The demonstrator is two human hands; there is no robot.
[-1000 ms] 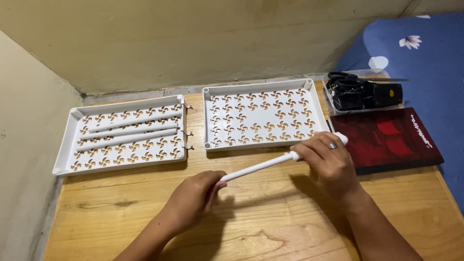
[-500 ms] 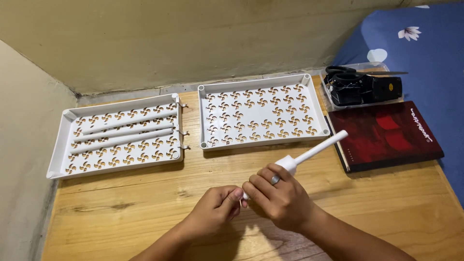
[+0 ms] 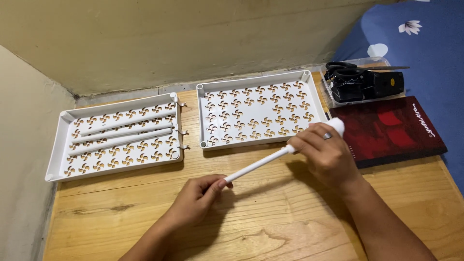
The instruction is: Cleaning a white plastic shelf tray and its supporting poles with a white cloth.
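left hand pinches the low end of a white rod. right hand wraps its top end, w/ a perforated white tray at 12 o'clock.

Two white trays, four white rods, one red book, one pair of scissors.

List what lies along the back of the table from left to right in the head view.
White tray holding three rods → empty white tray → clear box with scissors and a black device; the dark red book lies just in front of that box.
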